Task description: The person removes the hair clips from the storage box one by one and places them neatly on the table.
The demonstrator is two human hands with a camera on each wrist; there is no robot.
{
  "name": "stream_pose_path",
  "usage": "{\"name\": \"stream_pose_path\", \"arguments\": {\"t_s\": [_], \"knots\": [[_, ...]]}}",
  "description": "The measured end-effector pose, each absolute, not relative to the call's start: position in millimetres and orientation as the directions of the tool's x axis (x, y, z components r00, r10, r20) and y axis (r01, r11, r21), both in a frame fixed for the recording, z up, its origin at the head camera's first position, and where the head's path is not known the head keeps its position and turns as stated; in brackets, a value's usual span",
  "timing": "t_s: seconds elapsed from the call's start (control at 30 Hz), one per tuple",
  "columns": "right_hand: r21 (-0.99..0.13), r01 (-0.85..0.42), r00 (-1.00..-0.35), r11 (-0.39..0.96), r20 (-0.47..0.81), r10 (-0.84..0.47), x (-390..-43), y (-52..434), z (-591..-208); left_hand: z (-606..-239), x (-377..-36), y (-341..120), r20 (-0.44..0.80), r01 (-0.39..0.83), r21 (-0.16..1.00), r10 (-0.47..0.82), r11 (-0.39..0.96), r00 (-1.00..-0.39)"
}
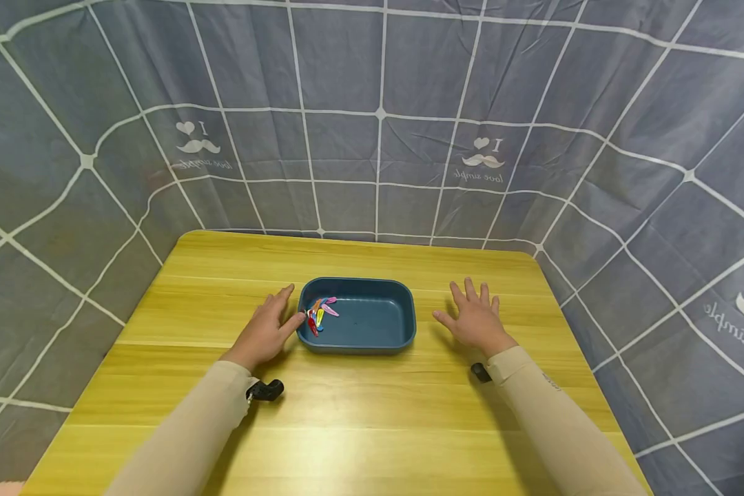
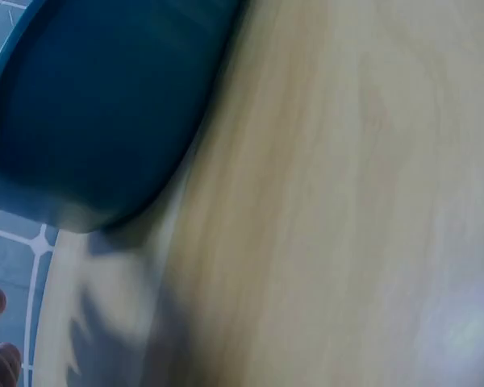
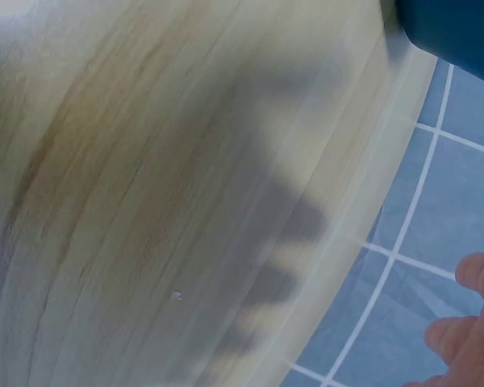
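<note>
The tray sat mid-tabletop, with clips heaped in its left end. The left hand lay flat, fingers straight, thumb touching the tray's left wall, gripping nothing. The right hand rested spread and empty, apart from the tray. A one-sided push would likely skid the tray rightward and scatter the clips.

Yellow wooden table against grey grid-patterned cloth (moustache prints)

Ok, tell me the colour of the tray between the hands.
Dark teal blue; the tray shows best in the head view.
</note>
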State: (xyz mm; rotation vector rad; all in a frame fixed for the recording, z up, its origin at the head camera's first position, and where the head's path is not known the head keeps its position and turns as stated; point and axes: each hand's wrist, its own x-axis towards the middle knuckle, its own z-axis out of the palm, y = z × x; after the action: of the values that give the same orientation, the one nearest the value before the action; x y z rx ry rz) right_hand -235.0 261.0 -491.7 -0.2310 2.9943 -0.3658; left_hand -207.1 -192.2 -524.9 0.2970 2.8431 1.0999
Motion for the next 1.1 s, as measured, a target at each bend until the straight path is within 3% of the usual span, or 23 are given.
{"name": "stream_pose_path", "arguments": {"t_s": [0.67, 1.1], "knots": [[-0.26, -0.154, -0.98, 0.953, -0.079, -0.18, -234, 256, -492, -542, -196, -170, -0.062, 0.049, 0.847, 0.19, 0.529, -0.98], [-0.284, -0.158, -0.978, 0.946, -0.084, -0.189, -236, 250, -488, -553, -197, -166, -0.017, 0.061, 0.847, 0.14, 0.529, -0.99]]}}
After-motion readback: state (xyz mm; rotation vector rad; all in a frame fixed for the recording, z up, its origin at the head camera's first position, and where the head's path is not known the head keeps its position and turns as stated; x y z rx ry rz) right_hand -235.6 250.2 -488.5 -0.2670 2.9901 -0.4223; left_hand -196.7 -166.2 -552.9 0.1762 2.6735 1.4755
